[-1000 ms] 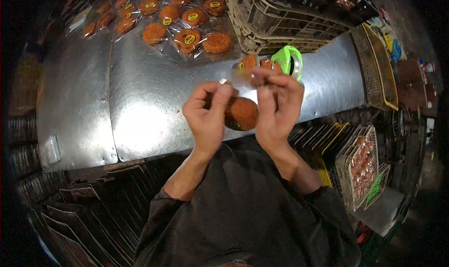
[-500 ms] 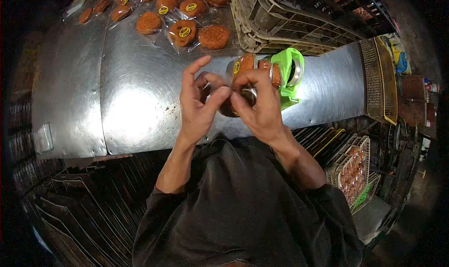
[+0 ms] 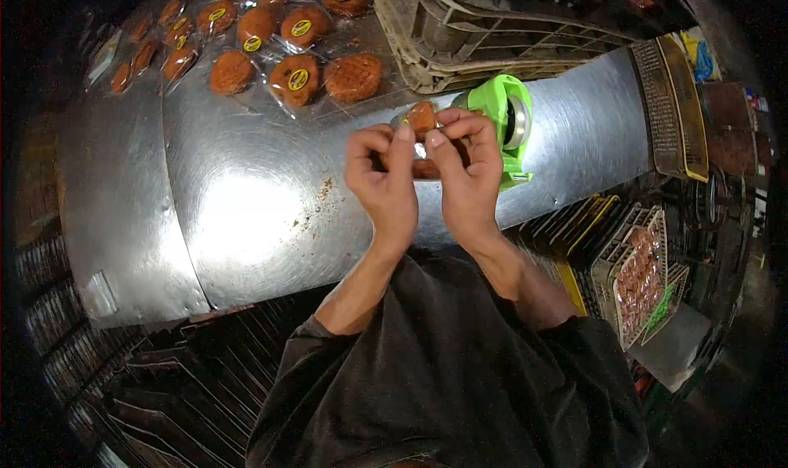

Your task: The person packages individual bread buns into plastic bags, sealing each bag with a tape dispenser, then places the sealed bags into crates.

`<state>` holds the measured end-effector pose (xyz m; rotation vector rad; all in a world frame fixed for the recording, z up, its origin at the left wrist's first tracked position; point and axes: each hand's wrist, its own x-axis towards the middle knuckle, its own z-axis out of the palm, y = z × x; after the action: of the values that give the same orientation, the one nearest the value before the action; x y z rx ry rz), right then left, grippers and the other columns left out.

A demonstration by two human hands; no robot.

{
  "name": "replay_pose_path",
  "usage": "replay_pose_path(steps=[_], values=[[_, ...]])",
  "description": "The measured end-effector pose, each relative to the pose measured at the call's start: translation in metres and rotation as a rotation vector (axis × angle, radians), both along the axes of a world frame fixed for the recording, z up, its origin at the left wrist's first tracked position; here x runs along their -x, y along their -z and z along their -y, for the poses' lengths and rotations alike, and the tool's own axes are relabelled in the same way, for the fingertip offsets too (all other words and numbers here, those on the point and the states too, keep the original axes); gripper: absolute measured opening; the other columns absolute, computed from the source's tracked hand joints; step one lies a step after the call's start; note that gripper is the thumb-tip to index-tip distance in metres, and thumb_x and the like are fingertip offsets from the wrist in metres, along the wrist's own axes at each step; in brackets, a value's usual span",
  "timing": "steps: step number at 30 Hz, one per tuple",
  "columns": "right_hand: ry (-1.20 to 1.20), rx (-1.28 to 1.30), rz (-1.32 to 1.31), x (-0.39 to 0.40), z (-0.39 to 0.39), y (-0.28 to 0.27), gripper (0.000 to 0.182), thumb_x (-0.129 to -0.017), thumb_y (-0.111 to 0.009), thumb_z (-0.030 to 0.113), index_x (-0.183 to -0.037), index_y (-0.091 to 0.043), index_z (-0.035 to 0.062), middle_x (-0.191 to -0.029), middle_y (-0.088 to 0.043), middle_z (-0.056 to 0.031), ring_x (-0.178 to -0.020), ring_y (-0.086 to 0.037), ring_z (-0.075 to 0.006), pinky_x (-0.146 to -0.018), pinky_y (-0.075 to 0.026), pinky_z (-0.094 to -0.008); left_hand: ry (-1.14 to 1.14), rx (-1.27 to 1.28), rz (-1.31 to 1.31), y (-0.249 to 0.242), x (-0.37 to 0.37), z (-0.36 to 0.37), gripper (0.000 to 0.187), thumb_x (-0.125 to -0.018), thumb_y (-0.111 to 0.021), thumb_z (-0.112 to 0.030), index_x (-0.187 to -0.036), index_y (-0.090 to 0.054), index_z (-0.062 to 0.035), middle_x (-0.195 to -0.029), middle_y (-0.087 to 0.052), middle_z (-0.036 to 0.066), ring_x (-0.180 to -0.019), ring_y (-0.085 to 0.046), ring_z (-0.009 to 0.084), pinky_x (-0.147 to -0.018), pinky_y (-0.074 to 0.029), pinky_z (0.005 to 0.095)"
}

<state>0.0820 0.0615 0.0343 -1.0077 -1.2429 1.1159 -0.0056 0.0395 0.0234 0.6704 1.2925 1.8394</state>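
Observation:
Close together above the metal table, my left hand [image 3: 384,177] and my right hand [image 3: 471,160] pinch the clear film of a brown wrapped bun [image 3: 426,170]. Thumbs and fingertips nearly meet on top of it, and they hide much of the bun. Just beyond my fingers sits another brown bun [image 3: 422,117] in clear film, partly covered by my right hand. A green tape dispenser [image 3: 493,99] with a roll of tape stands right beside my right hand.
Several wrapped brown buns [image 3: 353,77], many with yellow labels, lie at the back left. A dirty plastic crate [image 3: 435,66] stands at the back. Crumbs [image 3: 310,210] dot the metal table [image 3: 271,140]. A yellowish basket [image 3: 671,107] borders the right end; a filled crate [image 3: 636,283] sits lower right.
My hands have turned more upright and closed in around the bun, with the left fingers now curled instead of spread. The camera view has shifted slightly, moving the table and buns in frame.

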Motion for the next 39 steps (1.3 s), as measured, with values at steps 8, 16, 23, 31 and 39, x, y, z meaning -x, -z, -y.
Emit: replay_pose_path(steps=[8,16,23,31,39], values=[[0.269,0.366,0.519,-0.141,0.018,0.056,0.025,-0.091,-0.063,0.019,-0.101,-0.062,-0.0033,-0.102,-0.053,-0.0128,-0.094,-0.054,-0.0216,-0.081,-0.045,-0.0337,0.043,-0.059,0.140,0.009,-0.012,-0.005,0.025,-0.089,-0.061,0.001,-0.089,-0.039,-0.0105,-0.084,-0.049,0.001,-0.074,-0.042,0.0081,-0.066,-0.037,0.0235],[0.395,0.270,0.443,-0.133,0.051,0.055,0.029,-0.090,-0.064,0.025,-0.082,-0.068,-0.0024,-0.095,-0.054,-0.0104,-0.089,-0.051,-0.0188,-0.074,-0.044,-0.0306,0.086,-0.026,0.039,0.016,-0.019,0.014,0.022,-0.090,-0.061,-0.001,-0.090,-0.040,-0.0098,-0.087,-0.050,0.002,-0.078,-0.043,0.0082,-0.072,-0.039,0.0224],[0.183,0.049,0.285,-0.040,0.078,0.000,0.014,-0.083,-0.070,0.013,-0.086,-0.066,0.0005,-0.099,-0.057,-0.0095,-0.101,-0.053,-0.0210,-0.084,-0.044,-0.0321,0.128,0.012,0.080,0.025,-0.015,0.035,0.021,-0.091,-0.061,-0.006,-0.090,-0.041,-0.0088,-0.086,-0.046,0.000,-0.078,-0.042,0.0062,-0.068,-0.038,0.0199],[-0.358,0.558,-0.171,-0.041,0.052,0.007,0.044,-0.089,-0.064,0.019,-0.128,-0.049,0.0038,-0.125,-0.055,-0.0103,-0.116,-0.052,-0.0181,-0.099,-0.040,-0.0292,0.367,-0.076,-0.155,0.000,0.017,0.050,0.023,-0.092,-0.060,-0.006,-0.088,-0.038,-0.0101,-0.092,-0.052,0.004,-0.081,-0.046,0.0094,-0.077,-0.042,0.0262],[-0.196,0.363,-0.048,-0.009,0.020,0.017,0.032,-0.090,-0.063,0.012,-0.117,-0.048,0.0058,-0.113,-0.053,-0.0062,-0.105,-0.051,-0.0165,-0.090,-0.045,-0.0320,0.456,0.114,0.113,0.039,0.082,0.021,0.058,-0.090,-0.065,-0.025,-0.136,-0.040,-0.0006,-0.130,-0.051,0.017,-0.118,-0.054,0.0249,-0.098,-0.047,0.0377]])
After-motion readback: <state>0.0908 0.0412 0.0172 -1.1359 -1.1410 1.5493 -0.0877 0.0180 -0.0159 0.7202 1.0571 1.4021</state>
